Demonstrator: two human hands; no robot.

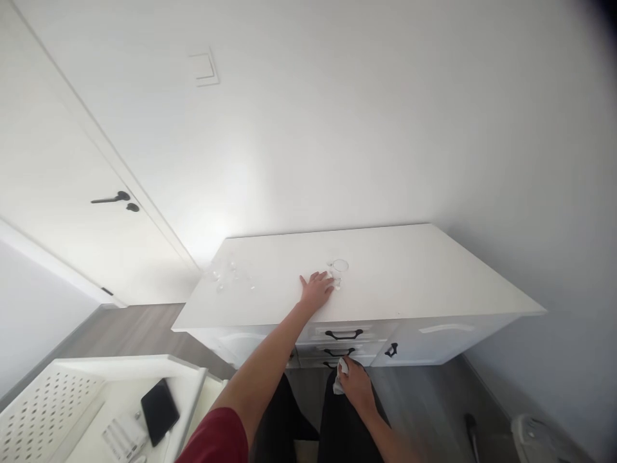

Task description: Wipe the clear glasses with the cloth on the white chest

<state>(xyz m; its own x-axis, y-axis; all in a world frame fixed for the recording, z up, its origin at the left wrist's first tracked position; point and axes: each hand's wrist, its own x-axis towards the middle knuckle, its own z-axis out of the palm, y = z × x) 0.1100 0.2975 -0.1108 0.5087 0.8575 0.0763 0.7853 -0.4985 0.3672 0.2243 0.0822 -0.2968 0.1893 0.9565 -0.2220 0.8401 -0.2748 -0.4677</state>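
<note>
From the head camera, your left hand (317, 290) lies flat and open on the white dresser top (409, 276), fingers spread, holding nothing. Its fingertips are just beside a small clear glass (338, 269). Move slowly there, because glass is hard and slippery and tips easily. More clear bits (226, 273) sit near the left corner. Your right hand (355, 384) is curled around a soft, crumpled white cloth (340, 376), down by the black drawer handles (343, 334).

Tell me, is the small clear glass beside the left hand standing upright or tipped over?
Upright. The glass stands on the white dresser top, its round rim facing up, just past the left hand.
</note>
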